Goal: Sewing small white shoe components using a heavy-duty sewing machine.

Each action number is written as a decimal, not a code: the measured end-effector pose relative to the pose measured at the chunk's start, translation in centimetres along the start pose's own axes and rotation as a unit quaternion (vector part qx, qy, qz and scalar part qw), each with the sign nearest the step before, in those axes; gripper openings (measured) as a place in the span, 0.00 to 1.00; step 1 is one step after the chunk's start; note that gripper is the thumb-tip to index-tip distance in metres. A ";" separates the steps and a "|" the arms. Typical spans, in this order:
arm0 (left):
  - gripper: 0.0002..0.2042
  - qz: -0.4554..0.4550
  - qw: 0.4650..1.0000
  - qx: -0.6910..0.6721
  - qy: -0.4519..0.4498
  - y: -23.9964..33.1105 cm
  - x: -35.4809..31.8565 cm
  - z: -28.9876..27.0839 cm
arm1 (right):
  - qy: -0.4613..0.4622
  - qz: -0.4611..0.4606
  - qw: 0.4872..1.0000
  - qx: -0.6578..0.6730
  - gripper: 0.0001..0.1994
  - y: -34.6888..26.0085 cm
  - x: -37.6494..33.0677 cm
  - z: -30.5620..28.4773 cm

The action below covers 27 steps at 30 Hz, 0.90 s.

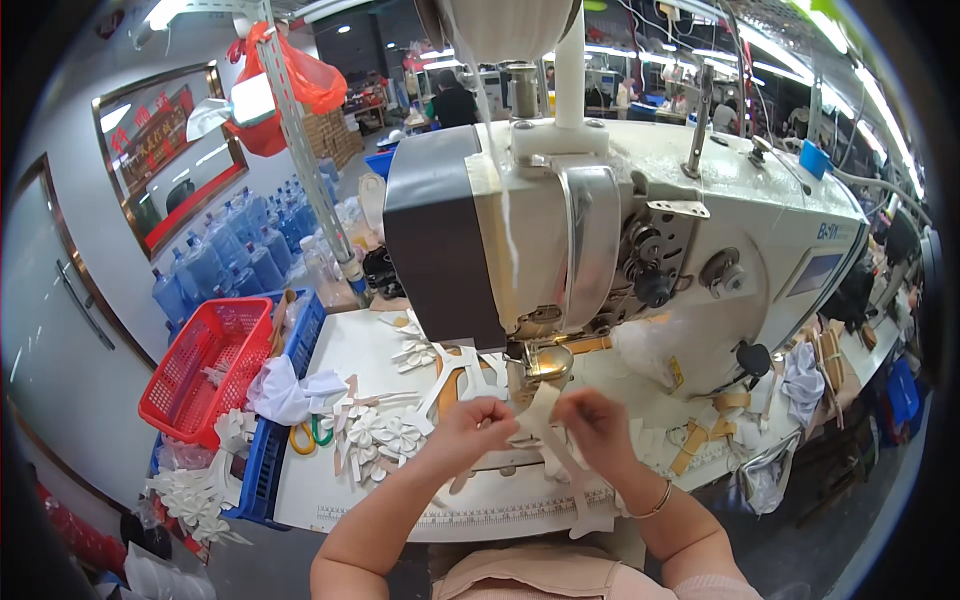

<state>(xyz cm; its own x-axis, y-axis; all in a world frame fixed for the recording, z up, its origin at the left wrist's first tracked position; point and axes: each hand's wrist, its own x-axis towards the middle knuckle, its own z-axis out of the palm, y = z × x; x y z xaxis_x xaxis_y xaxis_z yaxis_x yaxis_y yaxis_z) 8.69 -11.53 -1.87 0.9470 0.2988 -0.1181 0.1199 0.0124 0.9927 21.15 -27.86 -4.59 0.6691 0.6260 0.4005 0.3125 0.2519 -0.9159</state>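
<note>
A pale cream strap-shaped piece [547,428] stretches between my hands, just below the sewing machine's needle area [546,362]. One end hangs down toward the table's front edge. My left hand [470,432] is closed in a pinch at the piece's left edge. At its right edge, the fingers of my right hand [594,428] are curled closed; a bracelet circles that wrist. The large white sewing machine [690,260] rises beyond both hands. Left of my left hand lies a pile of white flower-shaped cut pieces [375,440].
Green-handled scissors [322,430] lie beside the pile. At left stand a red basket [205,370] and a blue crate [270,450] with white cloth [285,388] on its edge. A ruler strip [450,517] runs along the table front. Tan strips [700,440] lie at right.
</note>
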 end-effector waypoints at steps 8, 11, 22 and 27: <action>0.26 0.050 0.995 -0.075 -0.030 3.2 6.0 -1.3 | 0.007 -0.274 0.890 -0.365 0.12 -2.1 6.0 -2.3; 0.33 0.121 0.986 -0.097 -0.057 4.4 6.0 -0.9 | -0.067 -0.213 0.898 -0.380 0.16 -3.0 6.9 -2.1; 0.35 0.106 0.982 -0.133 -0.077 4.8 6.6 -1.4 | -0.149 -0.208 0.886 -0.387 0.20 -2.9 7.4 -2.4; 0.36 0.121 0.983 -0.121 -0.071 4.6 6.7 -1.6 | -0.145 -0.238 0.877 -0.392 0.20 -3.2 7.5 -2.3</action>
<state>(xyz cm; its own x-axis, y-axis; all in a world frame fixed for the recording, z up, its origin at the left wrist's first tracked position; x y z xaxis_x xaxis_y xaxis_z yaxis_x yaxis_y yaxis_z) 15.10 -7.93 1.98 0.9729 0.1860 0.1374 -0.1726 0.1884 0.9668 26.75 -25.67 1.39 0.1728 0.7779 0.6042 0.9535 0.0216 -0.3005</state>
